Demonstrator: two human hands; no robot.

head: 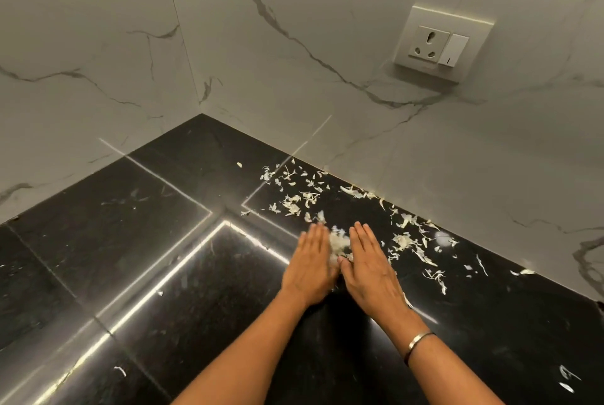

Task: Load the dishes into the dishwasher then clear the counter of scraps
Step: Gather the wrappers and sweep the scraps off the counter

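Observation:
Pale white scraps (295,202) lie scattered over the black polished counter (183,274), mostly along the right wall. My left hand (310,264) and my right hand (369,267) rest side by side on the counter, fingers straight and pointing away from me. A small heap of scraps (338,242) sits between the two hands, which flank it on either side. More loose scraps (421,251) lie to the right of my right hand. My right wrist wears a thin metal bangle (420,341).
White marble-look walls (294,45) meet in a corner behind the counter. A wall socket with a switch (439,45) sits on the right wall above the scraps. A few stray scraps (565,378) lie at the counter's near right.

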